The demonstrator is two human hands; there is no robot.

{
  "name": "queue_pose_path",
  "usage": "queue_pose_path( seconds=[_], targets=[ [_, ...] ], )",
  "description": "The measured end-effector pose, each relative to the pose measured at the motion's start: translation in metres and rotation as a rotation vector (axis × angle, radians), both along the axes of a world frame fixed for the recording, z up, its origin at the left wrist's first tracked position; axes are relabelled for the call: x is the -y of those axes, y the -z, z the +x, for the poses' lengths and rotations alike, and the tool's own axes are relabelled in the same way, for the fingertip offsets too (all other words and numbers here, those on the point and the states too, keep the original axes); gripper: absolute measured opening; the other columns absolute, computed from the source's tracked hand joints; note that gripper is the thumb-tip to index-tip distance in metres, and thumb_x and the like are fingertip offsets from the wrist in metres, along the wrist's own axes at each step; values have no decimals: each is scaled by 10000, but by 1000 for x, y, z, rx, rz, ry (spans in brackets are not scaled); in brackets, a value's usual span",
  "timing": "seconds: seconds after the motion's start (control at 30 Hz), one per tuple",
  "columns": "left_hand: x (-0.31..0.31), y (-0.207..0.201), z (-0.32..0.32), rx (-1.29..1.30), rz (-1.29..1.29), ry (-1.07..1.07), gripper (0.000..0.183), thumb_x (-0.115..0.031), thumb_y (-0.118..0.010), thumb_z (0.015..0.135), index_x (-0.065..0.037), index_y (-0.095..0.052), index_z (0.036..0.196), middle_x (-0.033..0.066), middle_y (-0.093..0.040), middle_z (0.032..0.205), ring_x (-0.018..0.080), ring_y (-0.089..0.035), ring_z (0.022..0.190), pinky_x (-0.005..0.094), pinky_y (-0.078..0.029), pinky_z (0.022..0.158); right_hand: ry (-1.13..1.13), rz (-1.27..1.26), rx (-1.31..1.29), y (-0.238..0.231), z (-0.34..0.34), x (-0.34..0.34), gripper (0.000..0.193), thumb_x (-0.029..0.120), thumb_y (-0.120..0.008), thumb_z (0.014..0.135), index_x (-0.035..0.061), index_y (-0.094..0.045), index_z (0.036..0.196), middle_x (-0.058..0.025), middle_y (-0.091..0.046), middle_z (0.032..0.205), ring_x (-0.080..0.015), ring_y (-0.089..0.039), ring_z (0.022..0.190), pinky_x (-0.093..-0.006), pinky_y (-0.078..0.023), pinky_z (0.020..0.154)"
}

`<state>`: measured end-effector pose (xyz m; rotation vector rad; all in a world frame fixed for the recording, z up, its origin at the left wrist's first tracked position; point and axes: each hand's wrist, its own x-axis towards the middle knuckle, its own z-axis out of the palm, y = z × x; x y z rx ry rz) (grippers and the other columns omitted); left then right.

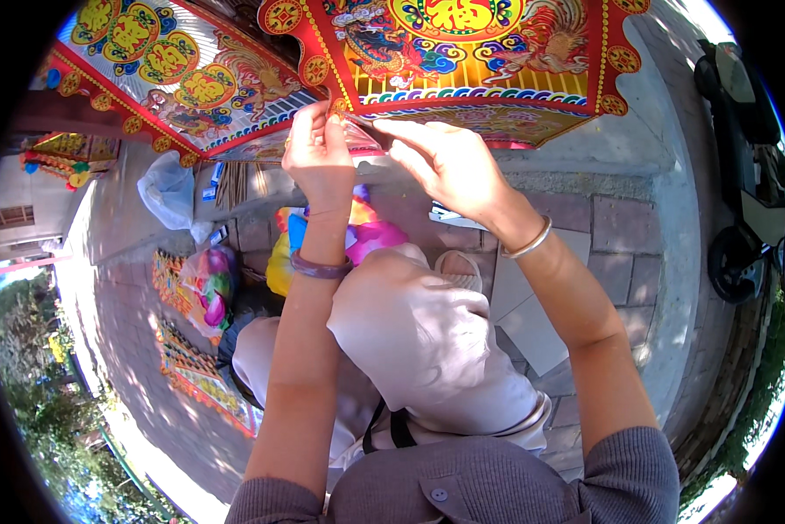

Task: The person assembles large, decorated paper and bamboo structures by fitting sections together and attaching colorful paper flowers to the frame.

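Outdoors, on grey stone paving [619, 236]. Upper centre: left hand [318, 148] and right hand [440, 157] pinching lower edge of big red-and-gold painted paper structure [462, 52]. Coloured paper pieces [196, 288] lower left; parked scooter [746, 157] far right.

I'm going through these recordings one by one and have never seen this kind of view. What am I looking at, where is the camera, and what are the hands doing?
There is no machine here. A camera worn on a person's head looks down through a fisheye lens, so straight edges bend near the rim. The two forearms rising from the lower edge are the person's own.

The left hand and the right hand both pinch the lower edge of a large decorated paper panel, red and yellow with bright ornaments. A similar panel stands to its left.

Below are the person's knees, in pale trousers, over a paved floor. On it lie colourful paper pieces, a plastic bag and flat ornate strips. A parked scooter stands far right.
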<state>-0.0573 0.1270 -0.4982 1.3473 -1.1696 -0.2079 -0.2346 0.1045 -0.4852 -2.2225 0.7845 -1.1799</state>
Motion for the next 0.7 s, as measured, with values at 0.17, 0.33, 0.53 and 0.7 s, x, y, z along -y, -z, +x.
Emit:
queue_pose_path(
  seconds=[0.17,0.33,0.53,0.7],
  targets=[
    [0,0,2,51,11,-23,184,36,-541,901,52,-571,1081,64,-623,905,88,-604,779,227,-525,701,-1,-13,11,0,1,2,256,234,-605,876,133,-658,1105,-110,-661,773,-271,-638,705,-381,-521,629],
    [1,-1,-1,11,-5,-36,204,40,-554,890,47,-587,1091,63,-638,881,84,-610,771,226,-522,697,10,-39,-59,0,-1,5,257,238,-608,870,153,-657,1108,-110,-645,742,-270,-635,685,-383,-521,604],
    [-2,-13,-7,174,-12,-88,218,28,-606,848,22,-632,1064,58,-664,820,78,-620,715,226,-516,653,37,-249,-307,-29,-11,16,290,243,-606,846,186,-647,1127,-91,-623,735,-256,-635,673,-375,-514,555],
    [-2,-13,2,425,10,-184,234,19,-636,807,-6,-644,1040,61,-651,777,89,-616,678,234,-512,625,21,-321,-455,-40,-9,23,288,265,-588,847,189,-658,1115,-98,-630,744,-256,-649,719,-371,-522,585]
  ],
)
